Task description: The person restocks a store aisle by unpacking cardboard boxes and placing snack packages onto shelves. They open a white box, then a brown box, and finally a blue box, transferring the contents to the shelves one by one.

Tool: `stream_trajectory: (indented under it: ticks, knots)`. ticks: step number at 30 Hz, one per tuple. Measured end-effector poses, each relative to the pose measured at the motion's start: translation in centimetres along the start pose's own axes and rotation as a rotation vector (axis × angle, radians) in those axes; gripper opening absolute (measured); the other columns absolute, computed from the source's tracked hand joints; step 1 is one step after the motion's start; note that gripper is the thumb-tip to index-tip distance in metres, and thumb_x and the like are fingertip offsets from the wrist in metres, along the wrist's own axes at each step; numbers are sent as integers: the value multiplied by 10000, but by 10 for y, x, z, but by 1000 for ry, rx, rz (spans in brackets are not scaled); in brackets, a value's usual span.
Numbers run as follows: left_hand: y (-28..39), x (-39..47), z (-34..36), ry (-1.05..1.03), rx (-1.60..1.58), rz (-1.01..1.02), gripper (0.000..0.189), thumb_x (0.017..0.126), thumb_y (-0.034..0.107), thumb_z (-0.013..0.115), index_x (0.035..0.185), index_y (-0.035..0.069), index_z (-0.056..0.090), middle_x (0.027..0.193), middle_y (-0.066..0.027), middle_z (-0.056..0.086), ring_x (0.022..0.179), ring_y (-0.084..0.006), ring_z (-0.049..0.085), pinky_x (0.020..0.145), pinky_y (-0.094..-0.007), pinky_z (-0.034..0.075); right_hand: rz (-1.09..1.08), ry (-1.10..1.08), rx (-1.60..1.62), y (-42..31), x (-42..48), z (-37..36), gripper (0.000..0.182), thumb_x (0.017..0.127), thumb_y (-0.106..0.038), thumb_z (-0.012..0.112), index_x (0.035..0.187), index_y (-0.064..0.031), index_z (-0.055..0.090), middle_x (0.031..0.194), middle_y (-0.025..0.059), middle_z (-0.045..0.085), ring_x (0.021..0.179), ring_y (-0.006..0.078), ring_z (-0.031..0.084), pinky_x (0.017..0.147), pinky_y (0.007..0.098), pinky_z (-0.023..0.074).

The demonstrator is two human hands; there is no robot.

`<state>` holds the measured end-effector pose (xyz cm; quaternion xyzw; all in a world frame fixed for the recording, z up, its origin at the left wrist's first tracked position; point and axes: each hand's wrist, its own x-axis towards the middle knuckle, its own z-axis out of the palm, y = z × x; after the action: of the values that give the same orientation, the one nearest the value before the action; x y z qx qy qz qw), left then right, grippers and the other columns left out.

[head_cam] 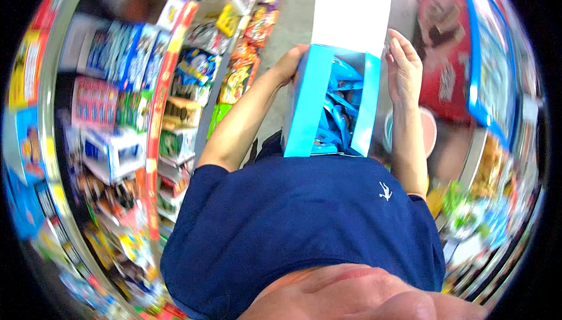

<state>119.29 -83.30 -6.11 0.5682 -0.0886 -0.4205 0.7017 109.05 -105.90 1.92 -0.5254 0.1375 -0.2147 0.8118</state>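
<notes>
My left hand [292,63] grips the upper left side of a bright blue cardboard box [303,100], which is held in front of my chest. The box's lid [353,8] stands raised and shows its white inner face. Through the cut-out I see several shiny blue plastic packets [336,118] lying loosely inside. To the right of the box, my right hand [403,67] is lifted with its fingers extended and partly apart. Its fingertips are close to the lid's lower right edge; whether they touch it I cannot tell.
Shelves on the left carry boxed goods [142,56] and bagged snacks [237,80], behind a red and yellow shelf edge strip [158,144]. A blue-framed freezer [491,56] with a red side stands at right, near a round stool-like object [426,131]. Grey floor [285,21] runs ahead.
</notes>
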Motion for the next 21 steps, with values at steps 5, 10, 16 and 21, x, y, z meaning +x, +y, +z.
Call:
stream_trajectory:
  ticks: [5,10,16,21]
  knots:
    - [-32,15,35,-230,61,-51,432,921,322,388,1127,4,595,1019,-114,635,897,-200,604,824,-324,479,-307,26,-365,-64,-79,-11,153,885,-123,615,997,-32,665,928,16,649,883,89,577,811,235,452]
    - [-25,6,118,-303,162,-171,419,907,308,441,1152,-5,574,1013,-112,630,884,-189,608,777,-309,498,-391,-81,-538,-97,-108,-52,79,887,-32,558,923,4,618,912,52,591,841,109,587,735,251,477]
    - [-31,-14,225,-420,260,-251,425,891,291,505,1181,-17,550,1006,-111,624,868,-176,613,721,-291,520,-342,139,-827,-127,-170,-113,127,838,-109,621,934,-28,640,835,118,659,775,200,645,707,309,506]
    - [-94,-8,289,-670,72,-285,357,889,160,542,1186,-37,536,1005,-98,636,898,-171,613,752,-300,527,-334,252,-1071,-141,-229,-208,157,820,-157,616,921,-50,671,829,123,671,784,236,650,719,331,501]
